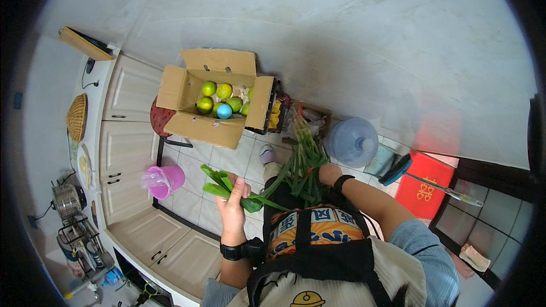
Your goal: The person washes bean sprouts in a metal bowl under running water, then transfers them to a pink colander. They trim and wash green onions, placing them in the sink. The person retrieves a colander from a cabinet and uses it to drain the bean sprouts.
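Observation:
My left hand (232, 196) is closed around a few loose green leaves (219, 183), broad and flat, that stick out past the fingers on both sides. My right hand (328, 174) grips a large bunch of scallions (307, 153) at its leafy part, beside a red tie. The bunch slants down in front of my legs, its pale stalks farther away and bound with another red tie. An apron (315, 273) with an orange printed piece covers my front. Part of my right hand's fingers is hidden by the leaves.
An open cardboard box (213, 132) holds several green fruits and a blue ball, with a red stool (161, 117) at its left. A pink bucket (170, 181) stands by the cabinets (128, 149). To the right are a water jug (352, 143), a broom (396, 169) and a red mat (422, 187).

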Tool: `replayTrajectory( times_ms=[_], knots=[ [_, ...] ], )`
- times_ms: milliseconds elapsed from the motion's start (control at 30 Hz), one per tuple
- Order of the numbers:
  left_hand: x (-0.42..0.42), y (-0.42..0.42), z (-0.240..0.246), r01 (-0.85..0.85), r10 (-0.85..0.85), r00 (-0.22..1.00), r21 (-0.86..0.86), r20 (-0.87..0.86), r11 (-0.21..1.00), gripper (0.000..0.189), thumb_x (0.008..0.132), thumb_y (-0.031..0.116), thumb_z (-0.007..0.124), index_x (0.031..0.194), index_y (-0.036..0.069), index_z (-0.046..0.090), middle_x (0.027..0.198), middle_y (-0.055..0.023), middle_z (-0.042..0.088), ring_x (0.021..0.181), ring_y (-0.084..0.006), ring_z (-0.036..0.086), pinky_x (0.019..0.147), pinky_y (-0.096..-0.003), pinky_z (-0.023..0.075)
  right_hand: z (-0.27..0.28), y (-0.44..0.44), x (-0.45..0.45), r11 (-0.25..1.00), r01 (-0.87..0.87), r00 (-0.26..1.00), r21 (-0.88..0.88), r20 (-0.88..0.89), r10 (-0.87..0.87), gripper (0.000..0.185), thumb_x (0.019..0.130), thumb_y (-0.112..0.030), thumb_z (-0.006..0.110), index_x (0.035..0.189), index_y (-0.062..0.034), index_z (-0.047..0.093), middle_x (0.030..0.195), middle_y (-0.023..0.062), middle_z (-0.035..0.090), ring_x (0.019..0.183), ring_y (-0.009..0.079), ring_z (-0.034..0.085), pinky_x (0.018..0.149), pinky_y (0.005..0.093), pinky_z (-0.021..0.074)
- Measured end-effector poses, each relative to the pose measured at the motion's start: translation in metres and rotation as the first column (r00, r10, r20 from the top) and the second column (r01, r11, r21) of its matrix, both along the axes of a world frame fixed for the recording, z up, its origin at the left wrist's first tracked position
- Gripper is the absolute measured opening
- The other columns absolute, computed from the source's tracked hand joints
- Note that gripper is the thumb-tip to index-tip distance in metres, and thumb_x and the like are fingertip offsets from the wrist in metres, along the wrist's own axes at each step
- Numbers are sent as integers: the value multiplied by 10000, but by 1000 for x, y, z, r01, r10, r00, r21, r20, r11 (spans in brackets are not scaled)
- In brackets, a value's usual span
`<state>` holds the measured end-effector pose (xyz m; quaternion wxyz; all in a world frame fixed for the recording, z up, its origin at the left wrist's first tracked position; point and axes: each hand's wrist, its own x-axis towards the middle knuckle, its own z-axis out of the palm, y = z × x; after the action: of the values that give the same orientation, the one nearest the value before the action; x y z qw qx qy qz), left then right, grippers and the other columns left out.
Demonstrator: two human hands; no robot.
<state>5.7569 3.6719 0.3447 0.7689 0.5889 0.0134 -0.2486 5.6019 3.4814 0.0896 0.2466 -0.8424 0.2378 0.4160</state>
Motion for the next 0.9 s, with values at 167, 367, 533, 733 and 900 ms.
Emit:
replayTrajectory(
  times_ms=[167, 367, 533, 733, 900],
  knots=[
    [4, -6, -5, 15, -17, 999, -58, -38, 998, 172, 874, 37, 543, 781, 75, 403, 697, -5, 387, 583, -117, 388, 564, -272, 357, 33, -9, 2, 973, -192, 960, -130, 184, 213, 165, 829, -109, 525, 859, -15, 657, 826, 182, 662, 760, 308, 656, 637, 404, 534],
    [11, -21, -12, 119, -118, 992, 20, -37, 993, 107, 895, 109, 544, 928, 42, 469, 774, -33, 493, 651, -129, 484, 598, -250, 383, 101, -42, 32, 950, 311, 726, 28, 639, -256, 215, 892, -187, 504, 857, -23, 639, 748, 124, 656, 700, 284, 647, 577, 418, 493],
    [15, -63, -10, 399, -416, 901, 137, 122, 906, 274, 930, 113, 489, 1174, -11, 500, 1087, -82, 587, 1027, -150, 547, 805, -266, 456, 206, -44, 63, 767, -2, 379, 642, 710, -593, 157, 896, -168, 545, 935, -67, 658, 748, 27, 612, 719, 167, 519, 693, 310, 420],
    [11, -78, 5, 571, -571, 814, 34, 112, 820, 287, 920, 129, 514, 1169, -14, 506, 1100, -64, 573, 1005, -118, 516, 845, -275, 433, 264, -41, 89, 765, -69, 207, 640, 759, -617, 160, 849, -161, 614, 980, -87, 667, 747, 24, 488, 746, 148, 482, 720, 288, 392],
    [21, -66, 3, 577, -643, 739, 305, 200, 758, 202, 899, 76, 530, 1086, 1, 510, 912, -40, 588, 866, -133, 564, 754, -276, 459, 212, -45, 84, 508, 0, 215, 861, 496, -841, 203, 896, -205, 564, 988, -35, 626, 803, 49, 545, 721, 130, 516, 675, 275, 430]
  ],
)
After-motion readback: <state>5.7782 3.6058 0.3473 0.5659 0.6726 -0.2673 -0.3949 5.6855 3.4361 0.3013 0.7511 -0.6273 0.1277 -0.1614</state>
